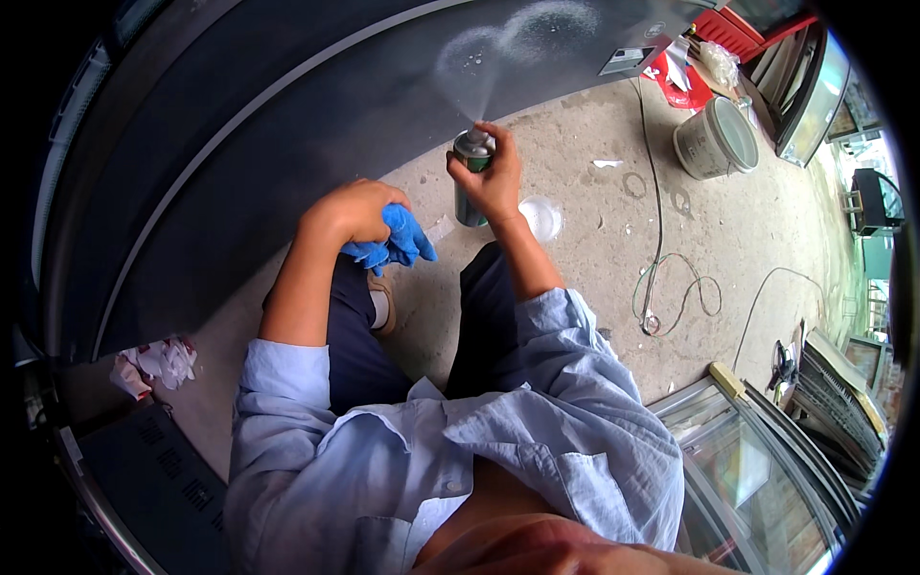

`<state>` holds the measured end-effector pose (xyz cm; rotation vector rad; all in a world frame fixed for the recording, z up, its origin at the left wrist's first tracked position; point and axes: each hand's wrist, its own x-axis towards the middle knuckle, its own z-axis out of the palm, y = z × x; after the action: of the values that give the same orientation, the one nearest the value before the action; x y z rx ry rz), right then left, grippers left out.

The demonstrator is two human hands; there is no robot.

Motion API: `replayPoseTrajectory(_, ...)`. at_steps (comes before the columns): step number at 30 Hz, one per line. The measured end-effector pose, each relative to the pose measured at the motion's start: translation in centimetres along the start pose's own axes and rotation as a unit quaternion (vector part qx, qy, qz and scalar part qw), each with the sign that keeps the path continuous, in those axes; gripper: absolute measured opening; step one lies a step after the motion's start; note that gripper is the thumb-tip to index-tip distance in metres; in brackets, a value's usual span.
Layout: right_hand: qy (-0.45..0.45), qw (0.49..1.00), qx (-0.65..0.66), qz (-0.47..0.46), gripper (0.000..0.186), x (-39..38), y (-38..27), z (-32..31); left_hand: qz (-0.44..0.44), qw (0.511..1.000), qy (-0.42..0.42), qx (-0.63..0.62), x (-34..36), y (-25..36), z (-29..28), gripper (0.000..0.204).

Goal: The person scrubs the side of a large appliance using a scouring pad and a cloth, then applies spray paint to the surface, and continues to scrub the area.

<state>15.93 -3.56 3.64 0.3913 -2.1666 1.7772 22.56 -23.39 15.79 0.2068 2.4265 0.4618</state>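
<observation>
My right hand [494, 177] is wrapped round a spray can [468, 201], with a finger on its nozzle. A fine mist fans out from the can onto a dark grey panel [316, 105] and leaves white foam [551, 29] in a curved patch. Bunched in my left hand [356, 213] is a blue cloth [398, 240], held above my knee and close to the panel. A round white lid or dish [541, 219] lies on the floor behind the can.
A whitish bucket [716, 140] stands on the concrete floor at the right, past a dark cable [655, 192]. Glass-panelled doors [747, 470] lean at the lower right. Crumpled paper [163, 364] lies at the left, beside a dark vented unit [153, 470].
</observation>
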Motion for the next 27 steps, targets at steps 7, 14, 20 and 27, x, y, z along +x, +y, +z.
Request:
replayPoseTrajectory(7,0.025,0.996,0.047,-0.065,0.057,0.6,-1.2,0.9,-0.004,0.997,-0.056,0.058,0.3,1.7,2.8,0.047)
replayPoseTrajectory(14,-0.01,0.997,0.039,-0.069,0.055,1.4,-3.3,1.6,0.039,0.985,-0.084,0.145,0.2,4.6,5.7,0.046)
replayPoseTrajectory(20,-0.073,0.993,0.01,-0.096,0.056,-1.8,-1.7,2.3,0.079,0.975,-0.135,0.158,1.0,4.9,8.4,0.047)
replayPoseTrajectory(27,-0.082,0.981,0.032,-0.175,0.056,0.9,-6.1,4.2,0.08,0.936,-0.201,0.276,1.6,7.5,10.5,0.055)
